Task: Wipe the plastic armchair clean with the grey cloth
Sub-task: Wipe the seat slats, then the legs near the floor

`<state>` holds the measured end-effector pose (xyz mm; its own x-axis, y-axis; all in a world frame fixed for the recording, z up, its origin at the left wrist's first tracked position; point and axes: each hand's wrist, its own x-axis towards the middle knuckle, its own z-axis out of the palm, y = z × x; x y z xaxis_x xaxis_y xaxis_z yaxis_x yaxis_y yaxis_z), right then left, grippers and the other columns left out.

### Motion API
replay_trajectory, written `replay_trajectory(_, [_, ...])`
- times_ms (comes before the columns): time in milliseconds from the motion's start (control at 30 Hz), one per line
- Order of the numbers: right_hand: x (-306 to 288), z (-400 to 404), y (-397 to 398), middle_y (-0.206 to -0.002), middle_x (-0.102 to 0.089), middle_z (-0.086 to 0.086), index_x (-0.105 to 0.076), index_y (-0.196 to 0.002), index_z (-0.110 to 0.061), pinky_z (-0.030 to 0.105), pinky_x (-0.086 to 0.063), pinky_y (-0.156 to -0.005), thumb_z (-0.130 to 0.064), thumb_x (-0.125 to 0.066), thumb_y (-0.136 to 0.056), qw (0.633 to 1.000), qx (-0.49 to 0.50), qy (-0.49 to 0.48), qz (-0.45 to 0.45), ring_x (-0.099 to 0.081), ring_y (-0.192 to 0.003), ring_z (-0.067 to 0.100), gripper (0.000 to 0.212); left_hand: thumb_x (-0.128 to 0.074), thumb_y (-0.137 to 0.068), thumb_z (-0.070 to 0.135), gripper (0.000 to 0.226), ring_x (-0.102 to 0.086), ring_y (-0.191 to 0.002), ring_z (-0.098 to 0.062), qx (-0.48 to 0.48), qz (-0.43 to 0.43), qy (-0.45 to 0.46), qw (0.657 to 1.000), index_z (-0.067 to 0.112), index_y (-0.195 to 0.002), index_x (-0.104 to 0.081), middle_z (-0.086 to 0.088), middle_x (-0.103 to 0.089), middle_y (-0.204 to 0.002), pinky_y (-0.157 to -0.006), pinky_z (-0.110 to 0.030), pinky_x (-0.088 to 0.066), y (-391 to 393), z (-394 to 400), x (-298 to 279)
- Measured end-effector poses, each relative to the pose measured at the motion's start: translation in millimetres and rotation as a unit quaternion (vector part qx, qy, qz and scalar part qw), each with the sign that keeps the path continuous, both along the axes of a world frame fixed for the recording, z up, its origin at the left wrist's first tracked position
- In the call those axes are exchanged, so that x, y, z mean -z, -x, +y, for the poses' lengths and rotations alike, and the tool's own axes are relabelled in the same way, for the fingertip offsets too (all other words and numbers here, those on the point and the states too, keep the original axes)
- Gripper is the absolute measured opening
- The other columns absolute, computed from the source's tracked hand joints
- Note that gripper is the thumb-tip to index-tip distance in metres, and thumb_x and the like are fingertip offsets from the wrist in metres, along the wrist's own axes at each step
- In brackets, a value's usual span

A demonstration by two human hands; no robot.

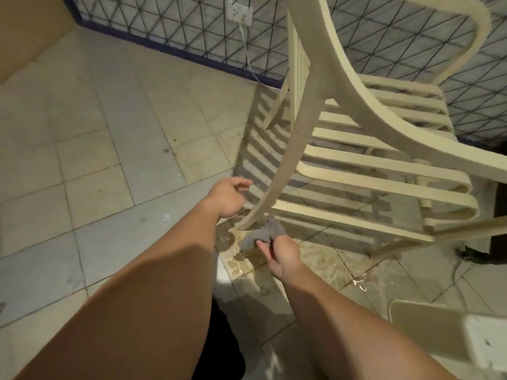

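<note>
Your right hand (279, 253) pinches the grey cloth (262, 233) just below the middle of the frame, right at the foot of the plastic armchair (356, 149)'s near leg, while your left hand (227, 198) hovers with relaxed fingers, holding nothing, just left of that leg. The armchair fills the upper right and looks tipped, so with nothing steadying it a firm wipe could shove or topple it. The floor tiles (315, 266) under the cloth look wet and stained, so a dragging cloth may smear grime back on.
</note>
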<state>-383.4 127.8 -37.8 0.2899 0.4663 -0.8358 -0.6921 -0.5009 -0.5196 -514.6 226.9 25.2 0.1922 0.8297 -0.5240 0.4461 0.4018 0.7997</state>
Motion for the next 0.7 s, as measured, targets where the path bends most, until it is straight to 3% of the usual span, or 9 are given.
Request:
replay_trajectory(67, [-10.8, 27.0, 10.2, -0.113, -0.063, 0.016, -0.055, -0.126, 0.002, 0.033, -0.055, -0.094, 0.013, -0.046, -0.094, 1.000, 0.019, -0.007, 0.020, -0.064, -0.101, 0.024, 0.035, -0.035, -0.091, -0.019, 0.058, -0.060, -0.111, -0.016, 0.033, -0.019, -0.007, 0.999, 0.010, -0.134, -0.060, -0.001, -0.061, -0.132, -0.066, -0.014, -0.048, -5.8, 0.0, -5.0])
replay_trajectory(133, [-26.8, 51.1, 17.4, -0.126, -0.059, 0.019, -0.059, -0.111, 0.006, 0.033, -0.052, -0.100, 0.010, -0.054, -0.089, 0.998, 0.054, -0.033, 0.024, -0.060, -0.112, 0.024, 0.022, -0.038, -0.092, -0.019, 0.054, -0.058, -0.121, -0.017, 0.042, -0.025, -0.015, 0.999, 0.006, -0.134, -0.059, -0.005, -0.062, -0.133, -0.084, -0.022, -0.050, -11.8, 1.7, -8.3])
replay_trajectory(200, [-42.9, 64.7, 21.7, -0.128, -0.056, 0.025, -0.058, -0.097, 0.005, 0.031, -0.054, -0.097, 0.003, -0.054, -0.087, 0.995, 0.081, -0.049, 0.012, -0.057, -0.108, 0.025, 0.011, -0.038, -0.093, -0.015, 0.048, -0.058, -0.119, -0.015, 0.014, -0.027, -0.026, 0.999, 0.004, -0.132, -0.060, -0.009, -0.063, -0.129, -0.088, -0.021, -0.046, -13.9, 5.8, -10.3])
replay_trajectory(267, [-59.8, 61.6, 18.2, -0.117, -0.060, 0.021, -0.058, -0.109, 0.009, 0.024, -0.060, -0.075, 0.009, -0.049, -0.090, 0.991, 0.120, -0.060, -0.024, -0.064, -0.098, 0.024, 0.022, -0.040, -0.093, -0.011, 0.044, -0.060, -0.112, -0.017, -0.032, -0.016, -0.031, 0.999, 0.006, -0.126, -0.064, -0.008, -0.065, -0.122, -0.084, -0.024, -0.047, -9.7, 10.5, -7.5])
replay_trajectory(333, [-75.6, 51.0, 14.1, -0.106, -0.064, 0.016, -0.057, -0.117, 0.009, 0.020, -0.059, -0.064, 0.014, -0.044, -0.093, 0.986, 0.118, -0.115, -0.039, -0.067, -0.086, 0.018, 0.028, -0.044, -0.091, -0.006, 0.040, -0.062, -0.113, -0.023, -0.073, 0.000, -0.038, 0.997, 0.011, -0.119, -0.067, -0.007, -0.067, -0.118, -0.090, -0.032, -0.050, -1.2, 13.6, -3.0])
replay_trajectory(467, [-80.0, 21.2, 9.2, -0.092, -0.068, 0.005, -0.061, -0.105, -0.011, 0.018, -0.055, -0.068, 0.010, -0.043, -0.097, 0.976, 0.114, -0.149, -0.110, -0.066, -0.073, 0.008, 0.029, -0.042, -0.093, -0.002, 0.037, -0.060, -0.114, -0.022, -0.112, 0.021, -0.028, 0.993, 0.016, -0.114, -0.067, -0.006, -0.066, -0.121, -0.096, -0.028, -0.046, 16.7, 10.7, 0.2])
replay_trajectory(567, [-55.2, 9.0, 4.5, -0.110, -0.065, 0.015, -0.056, -0.116, -0.008, 0.026, -0.058, -0.079, 0.014, -0.038, -0.095, 0.992, 0.072, -0.076, -0.074, -0.067, -0.086, 0.019, 0.035, -0.043, -0.093, 0.001, 0.033, -0.059, -0.118, -0.024, -0.129, 0.029, -0.008, 0.991, 0.018, -0.110, -0.067, -0.007, -0.065, -0.125, -0.096, -0.027, -0.045, 21.4, 6.6, -0.4])
replay_trajectory(667, [-47.2, 21.5, 4.4, -0.117, -0.062, 0.021, -0.048, -0.131, -0.004, 0.029, -0.058, -0.071, 0.014, -0.036, -0.094, 0.997, 0.005, -0.002, -0.075, -0.066, -0.086, 0.024, 0.043, -0.047, -0.093, 0.001, 0.035, -0.058, -0.120, -0.025, -0.118, 0.047, 0.003, 0.992, 0.016, -0.117, -0.068, -0.007, -0.063, -0.129, -0.096, -0.027, -0.045, 16.8, 3.9, -2.7])
replay_trajectory(700, [-53.9, 30.2, 5.1, -0.123, -0.059, 0.020, -0.047, -0.134, -0.002, 0.032, -0.059, -0.080, 0.013, -0.036, -0.095, 0.998, -0.001, -0.005, -0.069, -0.065, -0.095, 0.026, 0.043, -0.048, -0.093, 0.002, 0.035, -0.058, -0.120, -0.026, -0.110, 0.052, 0.004, 0.993, 0.016, -0.119, -0.067, -0.008, -0.062, -0.130, -0.095, -0.027, -0.045, 14.0, 2.6, -4.9])
